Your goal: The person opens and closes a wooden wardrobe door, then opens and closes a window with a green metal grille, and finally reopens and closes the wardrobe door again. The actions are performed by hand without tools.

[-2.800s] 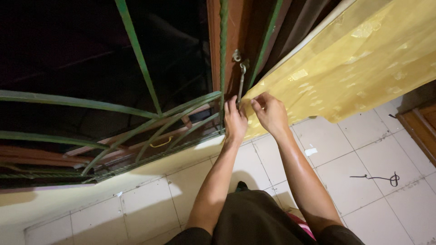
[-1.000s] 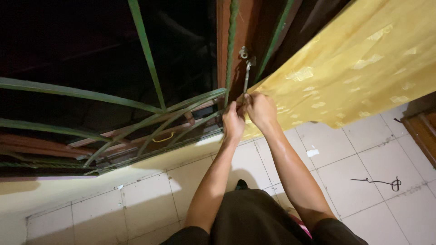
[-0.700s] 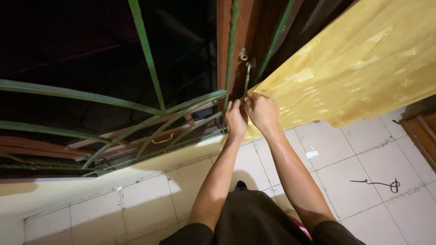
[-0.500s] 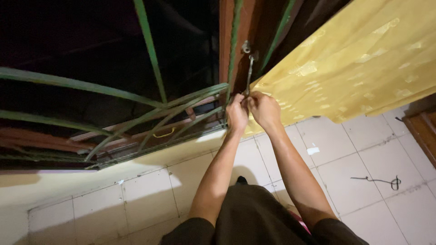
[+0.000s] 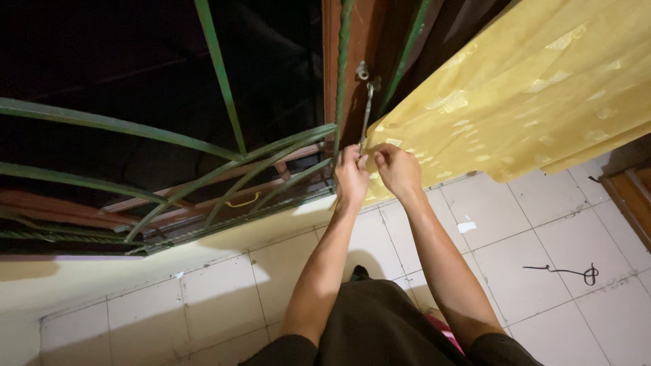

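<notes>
A thin metal window hook [image 5: 366, 114] hangs from an eye on the brown wooden window frame [image 5: 330, 61]. My left hand [image 5: 351, 177] pinches the hook's lower end with its fingertips. My right hand [image 5: 399, 171] is just to the right, fingers curled at the lower corner of the yellow patterned curtain [image 5: 529, 95]; whether it grips the cloth is unclear. Both arms reach up from the bottom of the view over my dark trousers.
Green curved metal window bars [image 5: 224, 88] cover the dark opening on the left. Below runs a pale sill [image 5: 203, 251] and white floor tiles [image 5: 542, 224]. A black cord [image 5: 566, 271] lies on the tiles at right. Brown wooden furniture [image 5: 630, 196] stands at the right edge.
My hands, pressed together at the hook's end half a second ago, have come slightly apart. The right hand has shifted right toward the curtain corner. The left stays on the hook.
</notes>
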